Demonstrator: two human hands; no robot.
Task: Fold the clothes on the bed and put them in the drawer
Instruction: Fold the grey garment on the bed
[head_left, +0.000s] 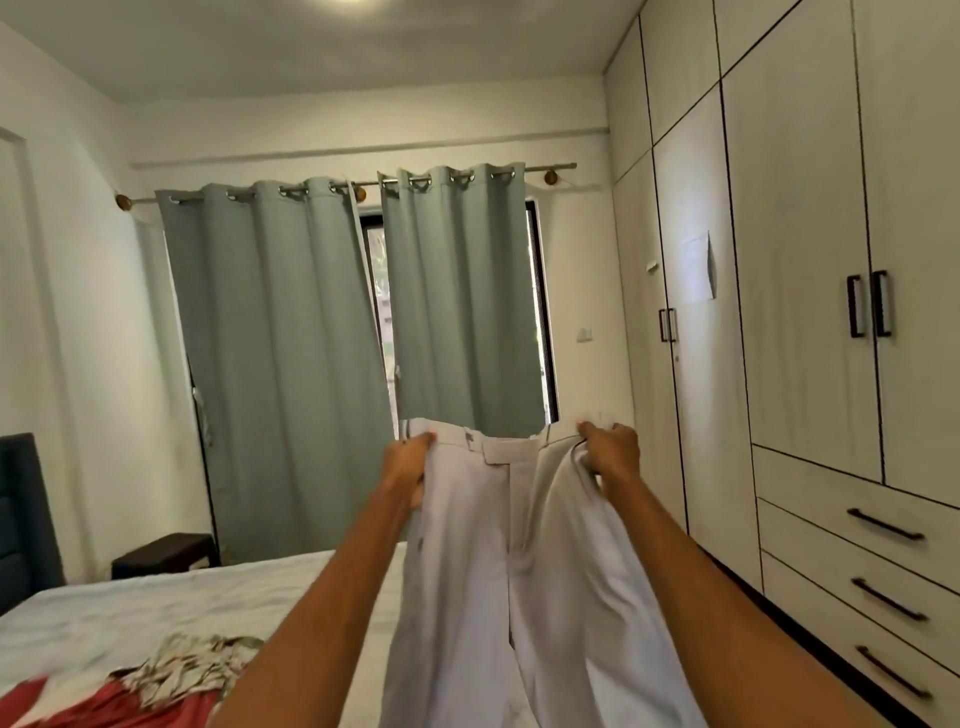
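Observation:
A pair of pale beige trousers (498, 561) hangs upright in the air in front of me, legs trailing down out of view. My left hand (408, 470) grips the left end of the waistband. My right hand (610, 449) grips the right end of it. Below, on the white-sheeted bed (171, 603), lie a patterned cream garment (192, 665) and a red garment (104, 704) at the lower left. Three white drawers with dark bar handles (883, 597) sit shut in the wardrobe at the lower right.
A tall white wardrobe (800, 260) fills the right wall. Grey-green curtains (291, 364) cover the window ahead. A dark stool (163, 553) stands beyond the bed, and a dark headboard (23, 514) is at the left edge.

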